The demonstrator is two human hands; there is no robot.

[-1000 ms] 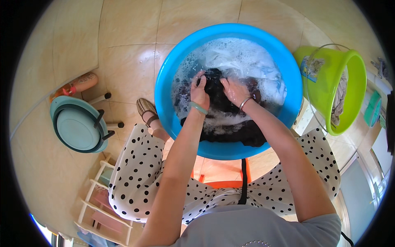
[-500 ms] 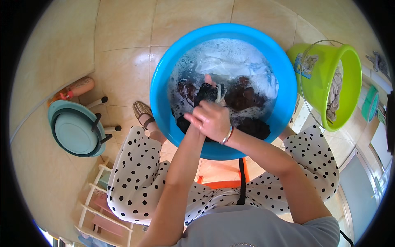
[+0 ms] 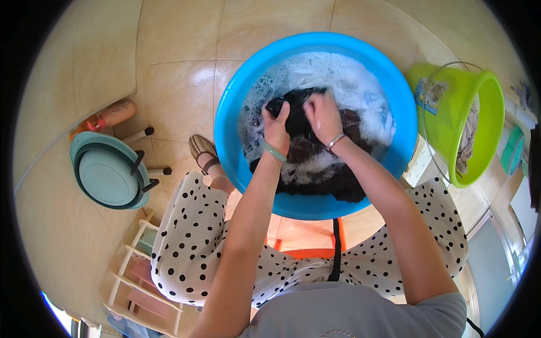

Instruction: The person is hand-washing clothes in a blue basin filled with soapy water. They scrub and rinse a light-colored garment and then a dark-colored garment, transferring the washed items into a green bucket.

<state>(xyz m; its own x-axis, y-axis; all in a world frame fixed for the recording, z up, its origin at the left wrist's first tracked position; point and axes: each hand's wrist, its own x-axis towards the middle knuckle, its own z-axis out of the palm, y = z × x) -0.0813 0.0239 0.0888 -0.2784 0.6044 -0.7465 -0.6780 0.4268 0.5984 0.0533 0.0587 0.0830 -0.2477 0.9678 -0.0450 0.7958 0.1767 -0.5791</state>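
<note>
A large blue basin (image 3: 231, 101) of foamy water stands between my legs. Inside it, my left hand (image 3: 276, 132), with a green bangle at its wrist, grips a wet black garment (image 3: 297, 115), thumb on top and fingers partly hidden by the cloth. My right hand (image 3: 324, 117), slightly blurred and wearing a silver bangle, is closed on the same garment a little to the right. White cloth (image 3: 360, 84) floats in suds at the basin's far side. More dark cloth (image 3: 344, 185) lies in the water near the front rim.
To the right stands a lime-green bucket (image 3: 489, 129) with greyish cloth inside and a wire handle. On the left are nested teal basins (image 3: 107, 177), a pinkish-orange bottle (image 3: 118, 112) and a white rack (image 3: 127, 265). Something orange (image 3: 310, 253) shows under the basin's front.
My hands, crossed and close together before, are now apart, the right one farther forward. The black garment has been lifted and spread between them. The whole view has shifted slightly.
</note>
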